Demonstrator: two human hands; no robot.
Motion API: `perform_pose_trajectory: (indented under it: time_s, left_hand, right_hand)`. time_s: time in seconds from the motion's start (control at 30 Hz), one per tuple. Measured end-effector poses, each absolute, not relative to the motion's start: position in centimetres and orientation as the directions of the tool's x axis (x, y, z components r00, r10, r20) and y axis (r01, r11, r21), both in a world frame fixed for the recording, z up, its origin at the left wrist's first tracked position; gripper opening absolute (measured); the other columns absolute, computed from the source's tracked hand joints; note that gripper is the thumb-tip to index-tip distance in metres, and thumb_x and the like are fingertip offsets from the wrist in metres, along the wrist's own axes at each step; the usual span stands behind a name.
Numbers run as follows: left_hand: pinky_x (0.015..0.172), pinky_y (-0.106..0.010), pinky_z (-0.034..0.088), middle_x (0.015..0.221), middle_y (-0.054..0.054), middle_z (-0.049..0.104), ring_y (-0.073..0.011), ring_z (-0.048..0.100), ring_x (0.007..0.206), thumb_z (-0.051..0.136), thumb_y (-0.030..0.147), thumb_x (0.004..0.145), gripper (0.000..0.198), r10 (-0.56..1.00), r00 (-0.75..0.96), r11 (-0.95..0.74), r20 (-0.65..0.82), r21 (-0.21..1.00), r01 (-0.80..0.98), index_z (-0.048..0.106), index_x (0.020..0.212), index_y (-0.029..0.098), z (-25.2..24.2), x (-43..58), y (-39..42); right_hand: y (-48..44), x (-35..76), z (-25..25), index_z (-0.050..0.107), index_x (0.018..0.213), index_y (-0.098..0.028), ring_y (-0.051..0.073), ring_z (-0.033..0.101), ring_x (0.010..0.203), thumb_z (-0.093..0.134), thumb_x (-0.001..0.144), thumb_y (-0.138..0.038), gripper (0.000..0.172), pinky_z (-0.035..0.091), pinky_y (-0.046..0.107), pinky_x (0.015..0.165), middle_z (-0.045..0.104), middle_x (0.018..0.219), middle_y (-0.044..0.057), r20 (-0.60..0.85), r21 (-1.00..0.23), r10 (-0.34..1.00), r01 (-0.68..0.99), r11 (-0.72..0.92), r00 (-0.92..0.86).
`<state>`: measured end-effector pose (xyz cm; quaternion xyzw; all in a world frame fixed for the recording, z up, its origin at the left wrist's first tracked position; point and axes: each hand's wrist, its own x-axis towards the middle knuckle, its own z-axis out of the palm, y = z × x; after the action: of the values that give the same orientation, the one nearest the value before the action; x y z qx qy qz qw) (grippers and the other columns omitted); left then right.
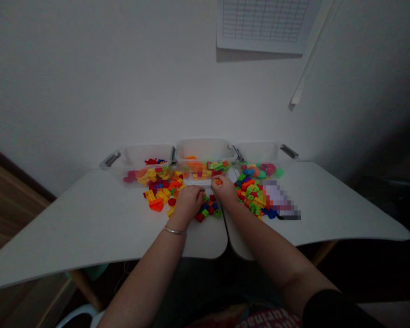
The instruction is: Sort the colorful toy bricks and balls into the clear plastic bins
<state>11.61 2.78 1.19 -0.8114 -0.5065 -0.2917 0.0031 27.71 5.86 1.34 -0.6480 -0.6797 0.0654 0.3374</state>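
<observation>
My right hand [223, 189] pinches a small orange plastic brick [218, 181] between its fingertips, just in front of the middle clear plastic bin [203, 155]. My left hand [187, 203] is curled low over the table beside a pile of yellow, orange and red bricks [160, 193]. I cannot tell whether it holds anything. Green, red and blue bricks [208, 210] lie between my wrists. Another loose heap of bricks [251, 198] lies to the right of my right hand. The left clear bin [140, 157] and right clear bin [256, 152] also hold coloured pieces.
The white table [89, 223] is made of two rounded sections that meet below my hands. A pixelated patch [276, 198] covers something at the right of the bricks. A wall stands directly behind the bins, with a gridded paper [264, 20] on it.
</observation>
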Motion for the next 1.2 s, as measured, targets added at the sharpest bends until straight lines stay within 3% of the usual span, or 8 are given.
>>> perform_pose_trajectory:
  time_s: [0.13,0.3,0.53,0.63,0.83,1.0,1.2]
  left_hand:
    - [0.094,-0.041,0.048,0.111,-0.012,0.066,-0.0239,0.060,0.105,0.042,0.020,0.090,0.028,0.819,0.176,-0.437,0.546,0.395,0.808,0.058,0.113,0.016,1.0,11.6,2.9]
    - [0.099,-0.041,0.046,0.118,-0.013,0.061,-0.0218,0.058,0.110,0.039,0.016,0.089,0.039,0.800,0.058,-0.431,0.597,0.506,0.748,0.048,0.127,0.016,0.8,11.3,3.0]
    - [0.098,-0.040,0.046,0.111,-0.012,0.064,-0.0218,0.058,0.106,0.035,0.013,0.088,0.032,0.798,0.156,-0.480,0.583,0.457,0.749,0.057,0.110,0.015,1.0,11.2,3.1]
    - [0.097,-0.039,0.046,0.109,-0.011,0.065,-0.0218,0.058,0.104,0.036,0.015,0.090,0.028,0.797,0.186,-0.482,0.575,0.419,0.770,0.058,0.108,0.017,0.9,11.3,3.1]
    - [0.096,-0.039,0.045,0.106,-0.009,0.066,-0.0227,0.059,0.102,0.038,0.020,0.092,0.027,0.789,0.244,-0.494,0.564,0.346,0.798,0.060,0.107,0.017,1.1,11.7,3.0]
    - [0.095,-0.040,0.045,0.107,-0.011,0.066,-0.0239,0.058,0.103,0.037,0.022,0.093,0.027,0.795,0.259,-0.494,0.549,0.338,0.801,0.061,0.106,0.015,1.1,11.7,2.9]
    - [0.092,-0.040,0.046,0.103,-0.011,0.066,-0.0238,0.059,0.100,0.039,0.023,0.093,0.026,0.792,0.281,-0.498,0.541,0.308,0.810,0.061,0.105,0.015,1.1,11.7,2.9]
  right_hand:
    - [6.5,25.6,1.3,0.066,0.105,-0.021,0.017,0.062,0.099,0.046,0.092,-0.030,0.026,0.046,0.027,0.087,0.069,0.105,0.004,0.361,-0.635,0.930,0.750,0.188,0.072]
    - [5.8,24.0,1.4,0.063,0.111,-0.018,0.017,0.060,0.105,0.049,0.093,-0.036,0.029,0.044,0.028,0.094,0.067,0.110,0.007,0.415,-0.577,0.901,0.729,0.368,-0.126]
    - [4.5,26.2,2.6,0.060,0.118,-0.013,0.018,0.057,0.112,0.044,0.095,-0.029,0.032,0.040,0.029,0.101,0.066,0.117,0.011,0.488,-0.449,0.846,0.770,0.453,-0.213]
    - [2.7,28.4,2.9,0.059,0.121,-0.013,0.022,0.055,0.117,0.046,0.093,-0.031,0.036,0.039,0.034,0.104,0.063,0.124,0.013,0.471,-0.341,0.863,0.864,0.371,-0.185]
    - [-1.2,31.1,1.5,0.053,0.133,-0.010,0.038,0.037,0.136,0.050,0.091,-0.047,0.055,0.026,0.057,0.109,0.048,0.143,0.022,0.401,-0.155,0.914,0.988,0.012,0.052]
    - [-1.5,30.4,-0.1,0.049,0.137,-0.006,0.037,0.030,0.141,0.048,0.092,-0.051,0.063,0.030,0.050,0.110,0.044,0.146,0.023,0.327,-0.183,0.944,0.983,0.031,0.032]
    - [-0.1,29.5,-0.9,0.046,0.139,-0.005,0.032,0.037,0.138,0.044,0.094,-0.048,0.062,0.026,0.046,0.114,0.045,0.146,0.021,0.313,-0.291,0.950,0.952,0.092,0.004]
